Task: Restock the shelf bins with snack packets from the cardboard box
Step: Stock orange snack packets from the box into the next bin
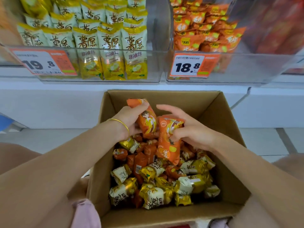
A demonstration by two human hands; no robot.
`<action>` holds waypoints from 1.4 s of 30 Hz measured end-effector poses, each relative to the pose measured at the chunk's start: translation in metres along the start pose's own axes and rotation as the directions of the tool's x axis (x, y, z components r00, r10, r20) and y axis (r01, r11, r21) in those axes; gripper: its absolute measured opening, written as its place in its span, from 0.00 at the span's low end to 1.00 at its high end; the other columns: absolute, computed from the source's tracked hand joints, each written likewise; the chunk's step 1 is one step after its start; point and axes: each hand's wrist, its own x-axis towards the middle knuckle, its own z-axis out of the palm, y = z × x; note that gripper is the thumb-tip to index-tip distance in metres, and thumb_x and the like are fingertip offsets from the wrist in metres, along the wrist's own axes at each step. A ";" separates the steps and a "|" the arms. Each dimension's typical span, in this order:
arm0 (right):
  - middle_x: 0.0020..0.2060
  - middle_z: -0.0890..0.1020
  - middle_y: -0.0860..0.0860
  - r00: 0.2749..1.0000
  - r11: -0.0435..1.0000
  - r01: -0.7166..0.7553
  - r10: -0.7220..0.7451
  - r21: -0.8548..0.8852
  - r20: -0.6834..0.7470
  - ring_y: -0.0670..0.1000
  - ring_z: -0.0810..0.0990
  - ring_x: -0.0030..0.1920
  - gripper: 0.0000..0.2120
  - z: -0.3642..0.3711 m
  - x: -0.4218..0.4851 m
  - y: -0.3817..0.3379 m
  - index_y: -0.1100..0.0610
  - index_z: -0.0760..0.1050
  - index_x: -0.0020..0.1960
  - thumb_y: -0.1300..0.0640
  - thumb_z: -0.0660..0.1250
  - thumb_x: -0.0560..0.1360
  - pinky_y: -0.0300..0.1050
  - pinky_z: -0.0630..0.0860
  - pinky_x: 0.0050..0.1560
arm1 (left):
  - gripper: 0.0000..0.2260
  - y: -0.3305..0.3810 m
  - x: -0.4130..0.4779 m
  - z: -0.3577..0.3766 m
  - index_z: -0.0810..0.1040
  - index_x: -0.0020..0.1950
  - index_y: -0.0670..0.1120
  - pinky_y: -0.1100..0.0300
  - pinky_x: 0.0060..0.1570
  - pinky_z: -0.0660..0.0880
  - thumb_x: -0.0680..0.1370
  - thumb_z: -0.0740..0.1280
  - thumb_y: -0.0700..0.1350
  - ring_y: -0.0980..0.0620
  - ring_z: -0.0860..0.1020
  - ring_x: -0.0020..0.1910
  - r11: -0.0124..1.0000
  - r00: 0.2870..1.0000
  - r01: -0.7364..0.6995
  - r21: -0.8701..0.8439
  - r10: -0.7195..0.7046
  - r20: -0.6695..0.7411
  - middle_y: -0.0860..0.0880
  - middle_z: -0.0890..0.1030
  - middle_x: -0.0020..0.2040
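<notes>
The cardboard box (172, 96) stands open in front of the shelf (49, 99), heaped with loose snack packets (153, 171), orange ones and yellow-and-white ones. Both hands are inside it, toward its far wall. The left hand (130, 120), a gold bangle (122, 125) on its wrist, curls its fingers round one orange packet (147, 122), held tilted above the heap. The right hand (192, 130) grips a second orange packet (168, 142) just beside the first, forefinger stretched out. On the shelf, the left bin (153, 66) holds upright yellow packets; the right bin (246, 68) holds orange ones.
</notes>
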 end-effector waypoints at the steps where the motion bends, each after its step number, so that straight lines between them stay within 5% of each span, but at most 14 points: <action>1: 0.61 0.73 0.61 0.999 0.995 -0.007 0.010 0.103 -0.035 0.61 0.79 0.53 0.39 -0.005 -0.007 -0.001 0.43 0.68 0.67 0.71 0.65 0.61 0.58 0.79 0.53 | 0.18 0.002 -0.003 0.002 0.73 0.62 0.42 0.46 0.52 0.77 0.77 0.68 0.49 0.43 0.79 0.54 1.000 1.000 -0.015 -0.013 0.015 0.018 0.41 0.80 0.57; 3: 0.54 0.76 0.61 0.993 0.958 0.022 0.013 0.286 -0.121 0.59 0.83 0.49 0.35 -0.013 -0.020 -0.001 0.49 0.66 0.66 0.70 0.65 0.62 0.52 0.81 0.46 | 0.17 0.004 -0.009 0.004 0.73 0.63 0.43 0.46 0.54 0.76 0.76 0.68 0.47 0.43 0.79 0.56 1.000 0.996 -0.026 0.005 0.025 0.084 0.41 0.79 0.58; 7: 0.50 0.82 0.58 0.971 0.878 0.128 -0.017 0.461 -0.237 0.62 0.81 0.55 0.27 -0.021 -0.037 0.001 0.56 0.70 0.65 0.65 0.66 0.66 0.56 0.81 0.48 | 0.18 -0.002 -0.023 0.010 0.70 0.65 0.46 0.47 0.53 0.76 0.76 0.67 0.45 0.45 0.78 0.56 0.993 0.972 -0.081 0.088 0.059 0.228 0.44 0.79 0.58; 12: 0.57 0.81 0.53 0.938 0.959 0.096 0.003 0.267 -0.346 0.54 0.80 0.57 0.23 -0.017 -0.046 0.003 0.50 0.75 0.63 0.56 0.69 0.67 0.52 0.78 0.55 | 0.26 -0.008 -0.033 0.016 0.70 0.67 0.48 0.46 0.54 0.77 0.70 0.70 0.49 0.45 0.80 0.56 0.987 0.934 -0.114 0.116 0.067 0.352 0.45 0.80 0.59; 19: 0.47 0.79 0.54 0.906 0.926 0.200 -0.051 0.319 -0.419 0.52 0.81 0.45 0.31 -0.024 -0.058 -0.005 0.47 0.74 0.61 0.66 0.67 0.60 0.51 0.80 0.44 | 0.28 -0.002 -0.044 0.018 0.72 0.65 0.42 0.51 0.47 0.80 0.68 0.69 0.52 0.47 0.81 0.51 0.981 0.930 -0.118 0.155 0.055 0.362 0.42 0.81 0.55; 22: 0.51 0.78 0.53 0.841 0.860 0.309 -0.047 0.407 -0.540 0.54 0.81 0.49 0.30 -0.034 -0.067 -0.008 0.50 0.76 0.60 0.68 0.68 0.61 0.48 0.80 0.40 | 0.35 0.004 -0.045 0.014 0.67 0.68 0.43 0.52 0.44 0.80 0.64 0.77 0.43 0.46 0.81 0.52 0.965 0.934 -0.171 0.200 0.095 0.344 0.42 0.79 0.58; 26: 0.56 0.77 0.58 0.800 0.736 0.442 -0.064 0.513 -0.596 0.56 0.81 0.52 0.20 -0.032 -0.071 -0.008 0.56 0.74 0.56 0.72 0.66 0.67 0.45 0.81 0.42 | 0.38 0.006 -0.046 0.017 0.63 0.71 0.45 0.46 0.52 0.77 0.62 0.72 0.40 0.43 0.78 0.58 0.967 0.928 -0.210 0.147 0.150 0.341 0.41 0.77 0.61; 32: 0.50 0.80 0.56 0.870 0.957 0.199 -0.075 0.209 -0.488 0.52 0.83 0.46 0.28 -0.025 -0.069 -0.010 0.58 0.69 0.50 0.58 0.81 0.57 0.47 0.79 0.46 | 0.29 0.027 -0.053 0.052 0.66 0.70 0.45 0.46 0.51 0.78 0.71 0.70 0.32 0.42 0.78 0.57 0.951 0.917 -0.308 -0.007 0.299 0.263 0.40 0.78 0.61; 35: 0.52 0.82 0.53 0.900 0.984 0.156 -0.106 0.086 -0.422 0.51 0.83 0.51 0.35 -0.039 -0.077 -0.025 0.56 0.72 0.58 0.55 0.82 0.54 0.48 0.79 0.52 | 0.29 0.053 -0.061 0.078 0.68 0.68 0.46 0.48 0.49 0.80 0.69 0.72 0.40 0.45 0.80 0.55 0.928 0.875 -0.373 -0.001 0.352 0.334 0.43 0.80 0.59; 38: 0.48 0.84 0.48 0.882 0.956 0.273 -0.204 0.107 -0.425 0.48 0.84 0.49 0.26 -0.059 -0.087 -0.048 0.54 0.74 0.58 0.59 0.73 0.60 0.46 0.80 0.50 | 0.20 0.086 -0.068 0.114 0.70 0.65 0.47 0.54 0.46 0.81 0.75 0.69 0.41 0.52 0.82 0.50 0.868 0.814 -0.494 0.037 0.447 0.370 0.48 0.81 0.56; 42: 0.36 0.83 0.46 0.710 0.827 0.552 -0.403 0.102 -0.578 0.46 0.83 0.40 0.16 -0.108 -0.101 -0.093 0.57 0.74 0.49 0.67 0.69 0.62 0.42 0.78 0.41 | 0.20 0.139 -0.066 0.165 0.71 0.58 0.50 0.52 0.48 0.80 0.69 0.74 0.46 0.52 0.81 0.50 0.724 0.697 -0.684 0.090 0.612 0.372 0.49 0.80 0.54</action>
